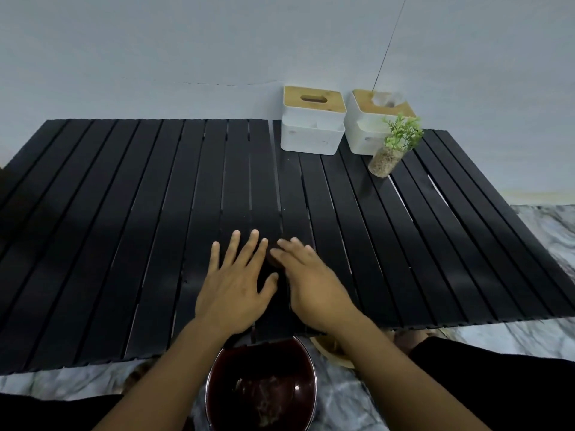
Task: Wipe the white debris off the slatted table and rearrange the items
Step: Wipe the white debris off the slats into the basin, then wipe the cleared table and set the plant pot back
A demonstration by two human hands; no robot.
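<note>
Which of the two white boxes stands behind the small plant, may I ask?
The right-hand box, partly hidden by the plant; the left-hand box stands unobstructed.

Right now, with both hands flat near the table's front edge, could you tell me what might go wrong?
1. The slatted table has open gaps, so any swept debris may fall through to the floor, missing the bowl.
2. The bowl sits just below the front edge; the left hand or right hand could knock it pulling back.
3. A wide sweep might tip the narrow plant jar.
</note>
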